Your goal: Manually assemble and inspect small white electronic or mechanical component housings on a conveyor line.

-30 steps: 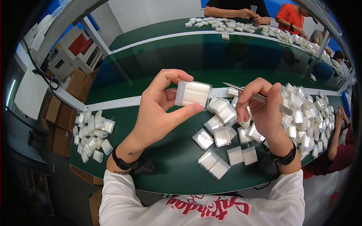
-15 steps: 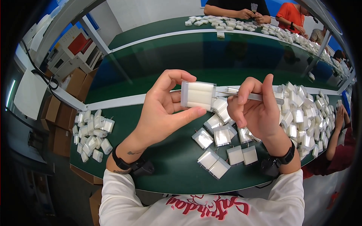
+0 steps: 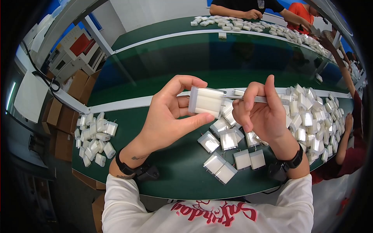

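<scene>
My left hand pinches a clear plastic case with white cylindrical pieces side by side in it, fingers at its upper edge and thumb at its lower edge. Metal tweezers lie in my right hand, closed around them with the thumb raised. Their tips reach the case's right side; whether they grip anything there is too small to tell. Beneath the hands, several similar cases lie loose on the green table, some with thin pins sticking out.
A big heap of such cases covers the right of the table; a smaller pile sits at left. A white rail crosses behind my hands. Other people work at the far table and at right. Cardboard boxes stand left.
The case in my left hand has shifted slightly right and down and tilted a little. My right hand keeps the tweezers against it. Across the table, a person's arm now stretches right.
</scene>
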A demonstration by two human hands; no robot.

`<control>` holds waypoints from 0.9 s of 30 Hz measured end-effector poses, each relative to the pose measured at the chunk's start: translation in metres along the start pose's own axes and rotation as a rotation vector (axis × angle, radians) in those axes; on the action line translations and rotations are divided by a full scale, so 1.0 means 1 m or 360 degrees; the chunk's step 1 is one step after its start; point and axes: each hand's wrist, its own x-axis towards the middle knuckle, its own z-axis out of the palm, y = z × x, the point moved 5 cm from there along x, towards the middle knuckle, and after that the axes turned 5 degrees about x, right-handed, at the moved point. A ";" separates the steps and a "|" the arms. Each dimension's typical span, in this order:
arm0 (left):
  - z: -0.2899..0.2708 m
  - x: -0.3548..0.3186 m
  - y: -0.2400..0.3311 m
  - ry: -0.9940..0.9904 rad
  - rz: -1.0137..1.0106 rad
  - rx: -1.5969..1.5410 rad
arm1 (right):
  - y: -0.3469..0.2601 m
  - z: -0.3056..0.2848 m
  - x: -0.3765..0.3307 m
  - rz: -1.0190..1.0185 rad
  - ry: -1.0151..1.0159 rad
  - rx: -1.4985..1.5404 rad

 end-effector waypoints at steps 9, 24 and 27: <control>-0.003 0.002 -0.006 0.0033 -0.0067 -0.0234 | -0.016 -0.009 -0.005 -0.0292 -0.0031 -0.0216; 0.017 -0.001 -0.033 -0.0398 -0.0604 -0.0426 | -0.001 0.016 -0.006 -0.0811 -0.0019 -0.1738; 0.007 0.002 -0.002 -0.0071 0.0119 -0.0102 | -0.001 0.013 -0.005 -0.0772 0.0014 -0.1684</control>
